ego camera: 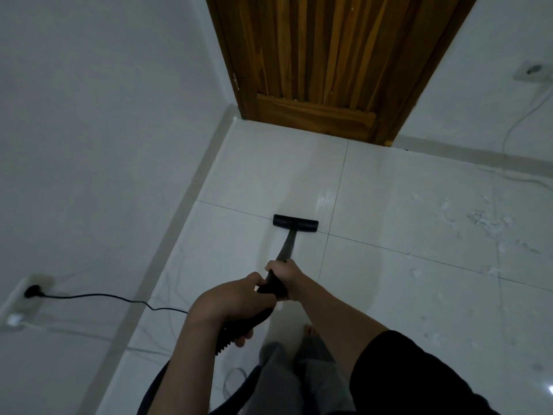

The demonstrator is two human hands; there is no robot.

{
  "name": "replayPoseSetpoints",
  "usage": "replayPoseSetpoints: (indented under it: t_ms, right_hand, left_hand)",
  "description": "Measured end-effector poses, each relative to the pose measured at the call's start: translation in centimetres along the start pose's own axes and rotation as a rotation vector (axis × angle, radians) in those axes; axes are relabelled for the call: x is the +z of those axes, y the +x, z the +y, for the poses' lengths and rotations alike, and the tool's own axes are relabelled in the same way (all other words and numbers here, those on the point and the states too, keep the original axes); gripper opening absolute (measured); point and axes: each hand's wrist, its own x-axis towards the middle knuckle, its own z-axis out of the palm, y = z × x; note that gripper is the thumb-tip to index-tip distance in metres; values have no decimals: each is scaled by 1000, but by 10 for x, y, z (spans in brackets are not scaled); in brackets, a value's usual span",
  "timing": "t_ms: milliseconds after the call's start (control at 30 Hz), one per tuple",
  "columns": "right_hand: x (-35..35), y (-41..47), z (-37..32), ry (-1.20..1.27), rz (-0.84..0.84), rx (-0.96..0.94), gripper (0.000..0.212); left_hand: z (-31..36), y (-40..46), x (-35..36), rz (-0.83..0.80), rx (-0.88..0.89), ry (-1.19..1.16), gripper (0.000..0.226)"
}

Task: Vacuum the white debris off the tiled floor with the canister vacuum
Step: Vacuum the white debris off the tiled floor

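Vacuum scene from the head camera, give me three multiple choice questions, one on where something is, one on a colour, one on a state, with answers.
1. Where does most of the white debris lie relative to the floor nozzle?
A. To its right
B. To its left
C. Under it

2. What colour is the nozzle?
A. Red
B. Black
C. Yellow

3. How is the vacuum wand held?
A. One hand
B. No hands
C. Both hands

Answers: 1 A, flecks scatter over the right-hand tiles. 2 B, it shows black against pale tile. 3 C, the right hand grips ahead of the left hand.
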Motion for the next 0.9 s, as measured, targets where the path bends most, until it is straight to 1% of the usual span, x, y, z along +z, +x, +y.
replayPoseSetpoints:
  t_ms: [267,400,533,633,767,900]
  right_hand:
    - [3,-13,25,-71,25,-21,50]
    - [-4,-17,29,-138,49,-48,51]
    - [0,-19,33,-98,47,-58,54]
    - [9,-21,33,-68,24,-49,45]
    - [30,-22,24,-1,-49,-27,39]
    - [60,-22,14,-22,-76,12,27]
  left_hand:
    - [-14,-17,28,13,8,-109,39]
    - [-13,-24,41,5,67,-172,41]
    - [-8,-28,47,10,98,-146,36]
    - [-10,-32,39,8,70,-126,38]
    - [-24,-37,13,48,-15,-38,37]
    - [-41,-39,-15,25,-73,-51,34]
